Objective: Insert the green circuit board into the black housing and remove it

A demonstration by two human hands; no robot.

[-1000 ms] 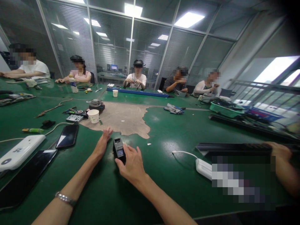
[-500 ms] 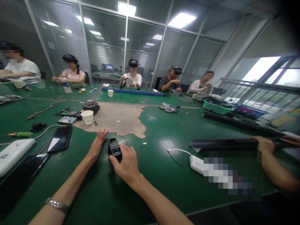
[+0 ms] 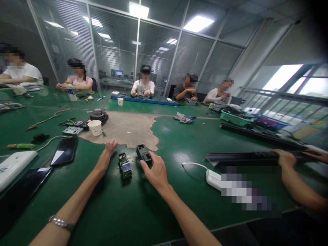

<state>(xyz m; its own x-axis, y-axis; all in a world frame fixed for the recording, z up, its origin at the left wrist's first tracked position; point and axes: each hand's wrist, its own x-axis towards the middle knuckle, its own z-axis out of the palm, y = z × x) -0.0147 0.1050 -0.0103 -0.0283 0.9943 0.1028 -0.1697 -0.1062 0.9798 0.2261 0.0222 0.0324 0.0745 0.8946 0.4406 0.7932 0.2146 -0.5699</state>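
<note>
Grey casing (image 3: 143,153) sits in the right grip (image 3: 156,171).

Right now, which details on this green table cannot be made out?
All in the head view:
Grey boxy plastic cover: right side, partly hidden by the right hand.
Small green circuit board with silvery block: markings, too small.
Glossy black slab: near end, cut off by left edge.
White plastic box: right end, covered by pixelation.
</note>
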